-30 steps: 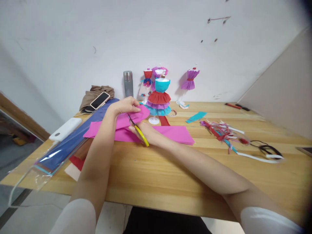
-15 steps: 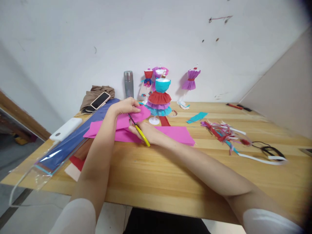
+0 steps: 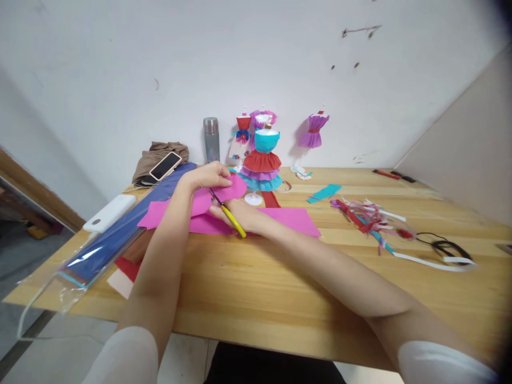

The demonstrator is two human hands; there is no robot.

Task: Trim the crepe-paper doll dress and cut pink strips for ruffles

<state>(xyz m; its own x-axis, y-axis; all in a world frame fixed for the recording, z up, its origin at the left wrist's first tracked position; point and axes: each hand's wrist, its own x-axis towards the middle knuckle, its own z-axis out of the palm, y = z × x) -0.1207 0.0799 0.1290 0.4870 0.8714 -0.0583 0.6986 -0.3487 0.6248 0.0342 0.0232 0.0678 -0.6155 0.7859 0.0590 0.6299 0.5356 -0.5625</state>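
Note:
My left hand [image 3: 212, 175] pinches the raised end of a bright pink crepe paper sheet [image 3: 237, 185] between thumb and fingers. Below it, my right hand [image 3: 240, 213] is closed around yellow-handled scissors [image 3: 230, 216], with the dark blades at the edge of the held paper. More pink paper [image 3: 290, 220] lies flat on the table beneath and to the right of my right hand. Just behind the hands stands a small dress form [image 3: 262, 160] in a teal top and a tiered red, purple and teal skirt.
Two more dressed forms stand behind it, and a purple-dressed form [image 3: 314, 132] at right. Scraps [image 3: 366, 216] and a teal strip [image 3: 325, 193] lie to the right. Left are a phone [image 3: 166, 166], a grey flask [image 3: 212, 140], a white power bank [image 3: 110, 212] and bagged blue paper [image 3: 132, 226].
Hardly anything differs. The scissors and my right hand have shifted very slightly, and my left hand keeps its hold on the pink paper.

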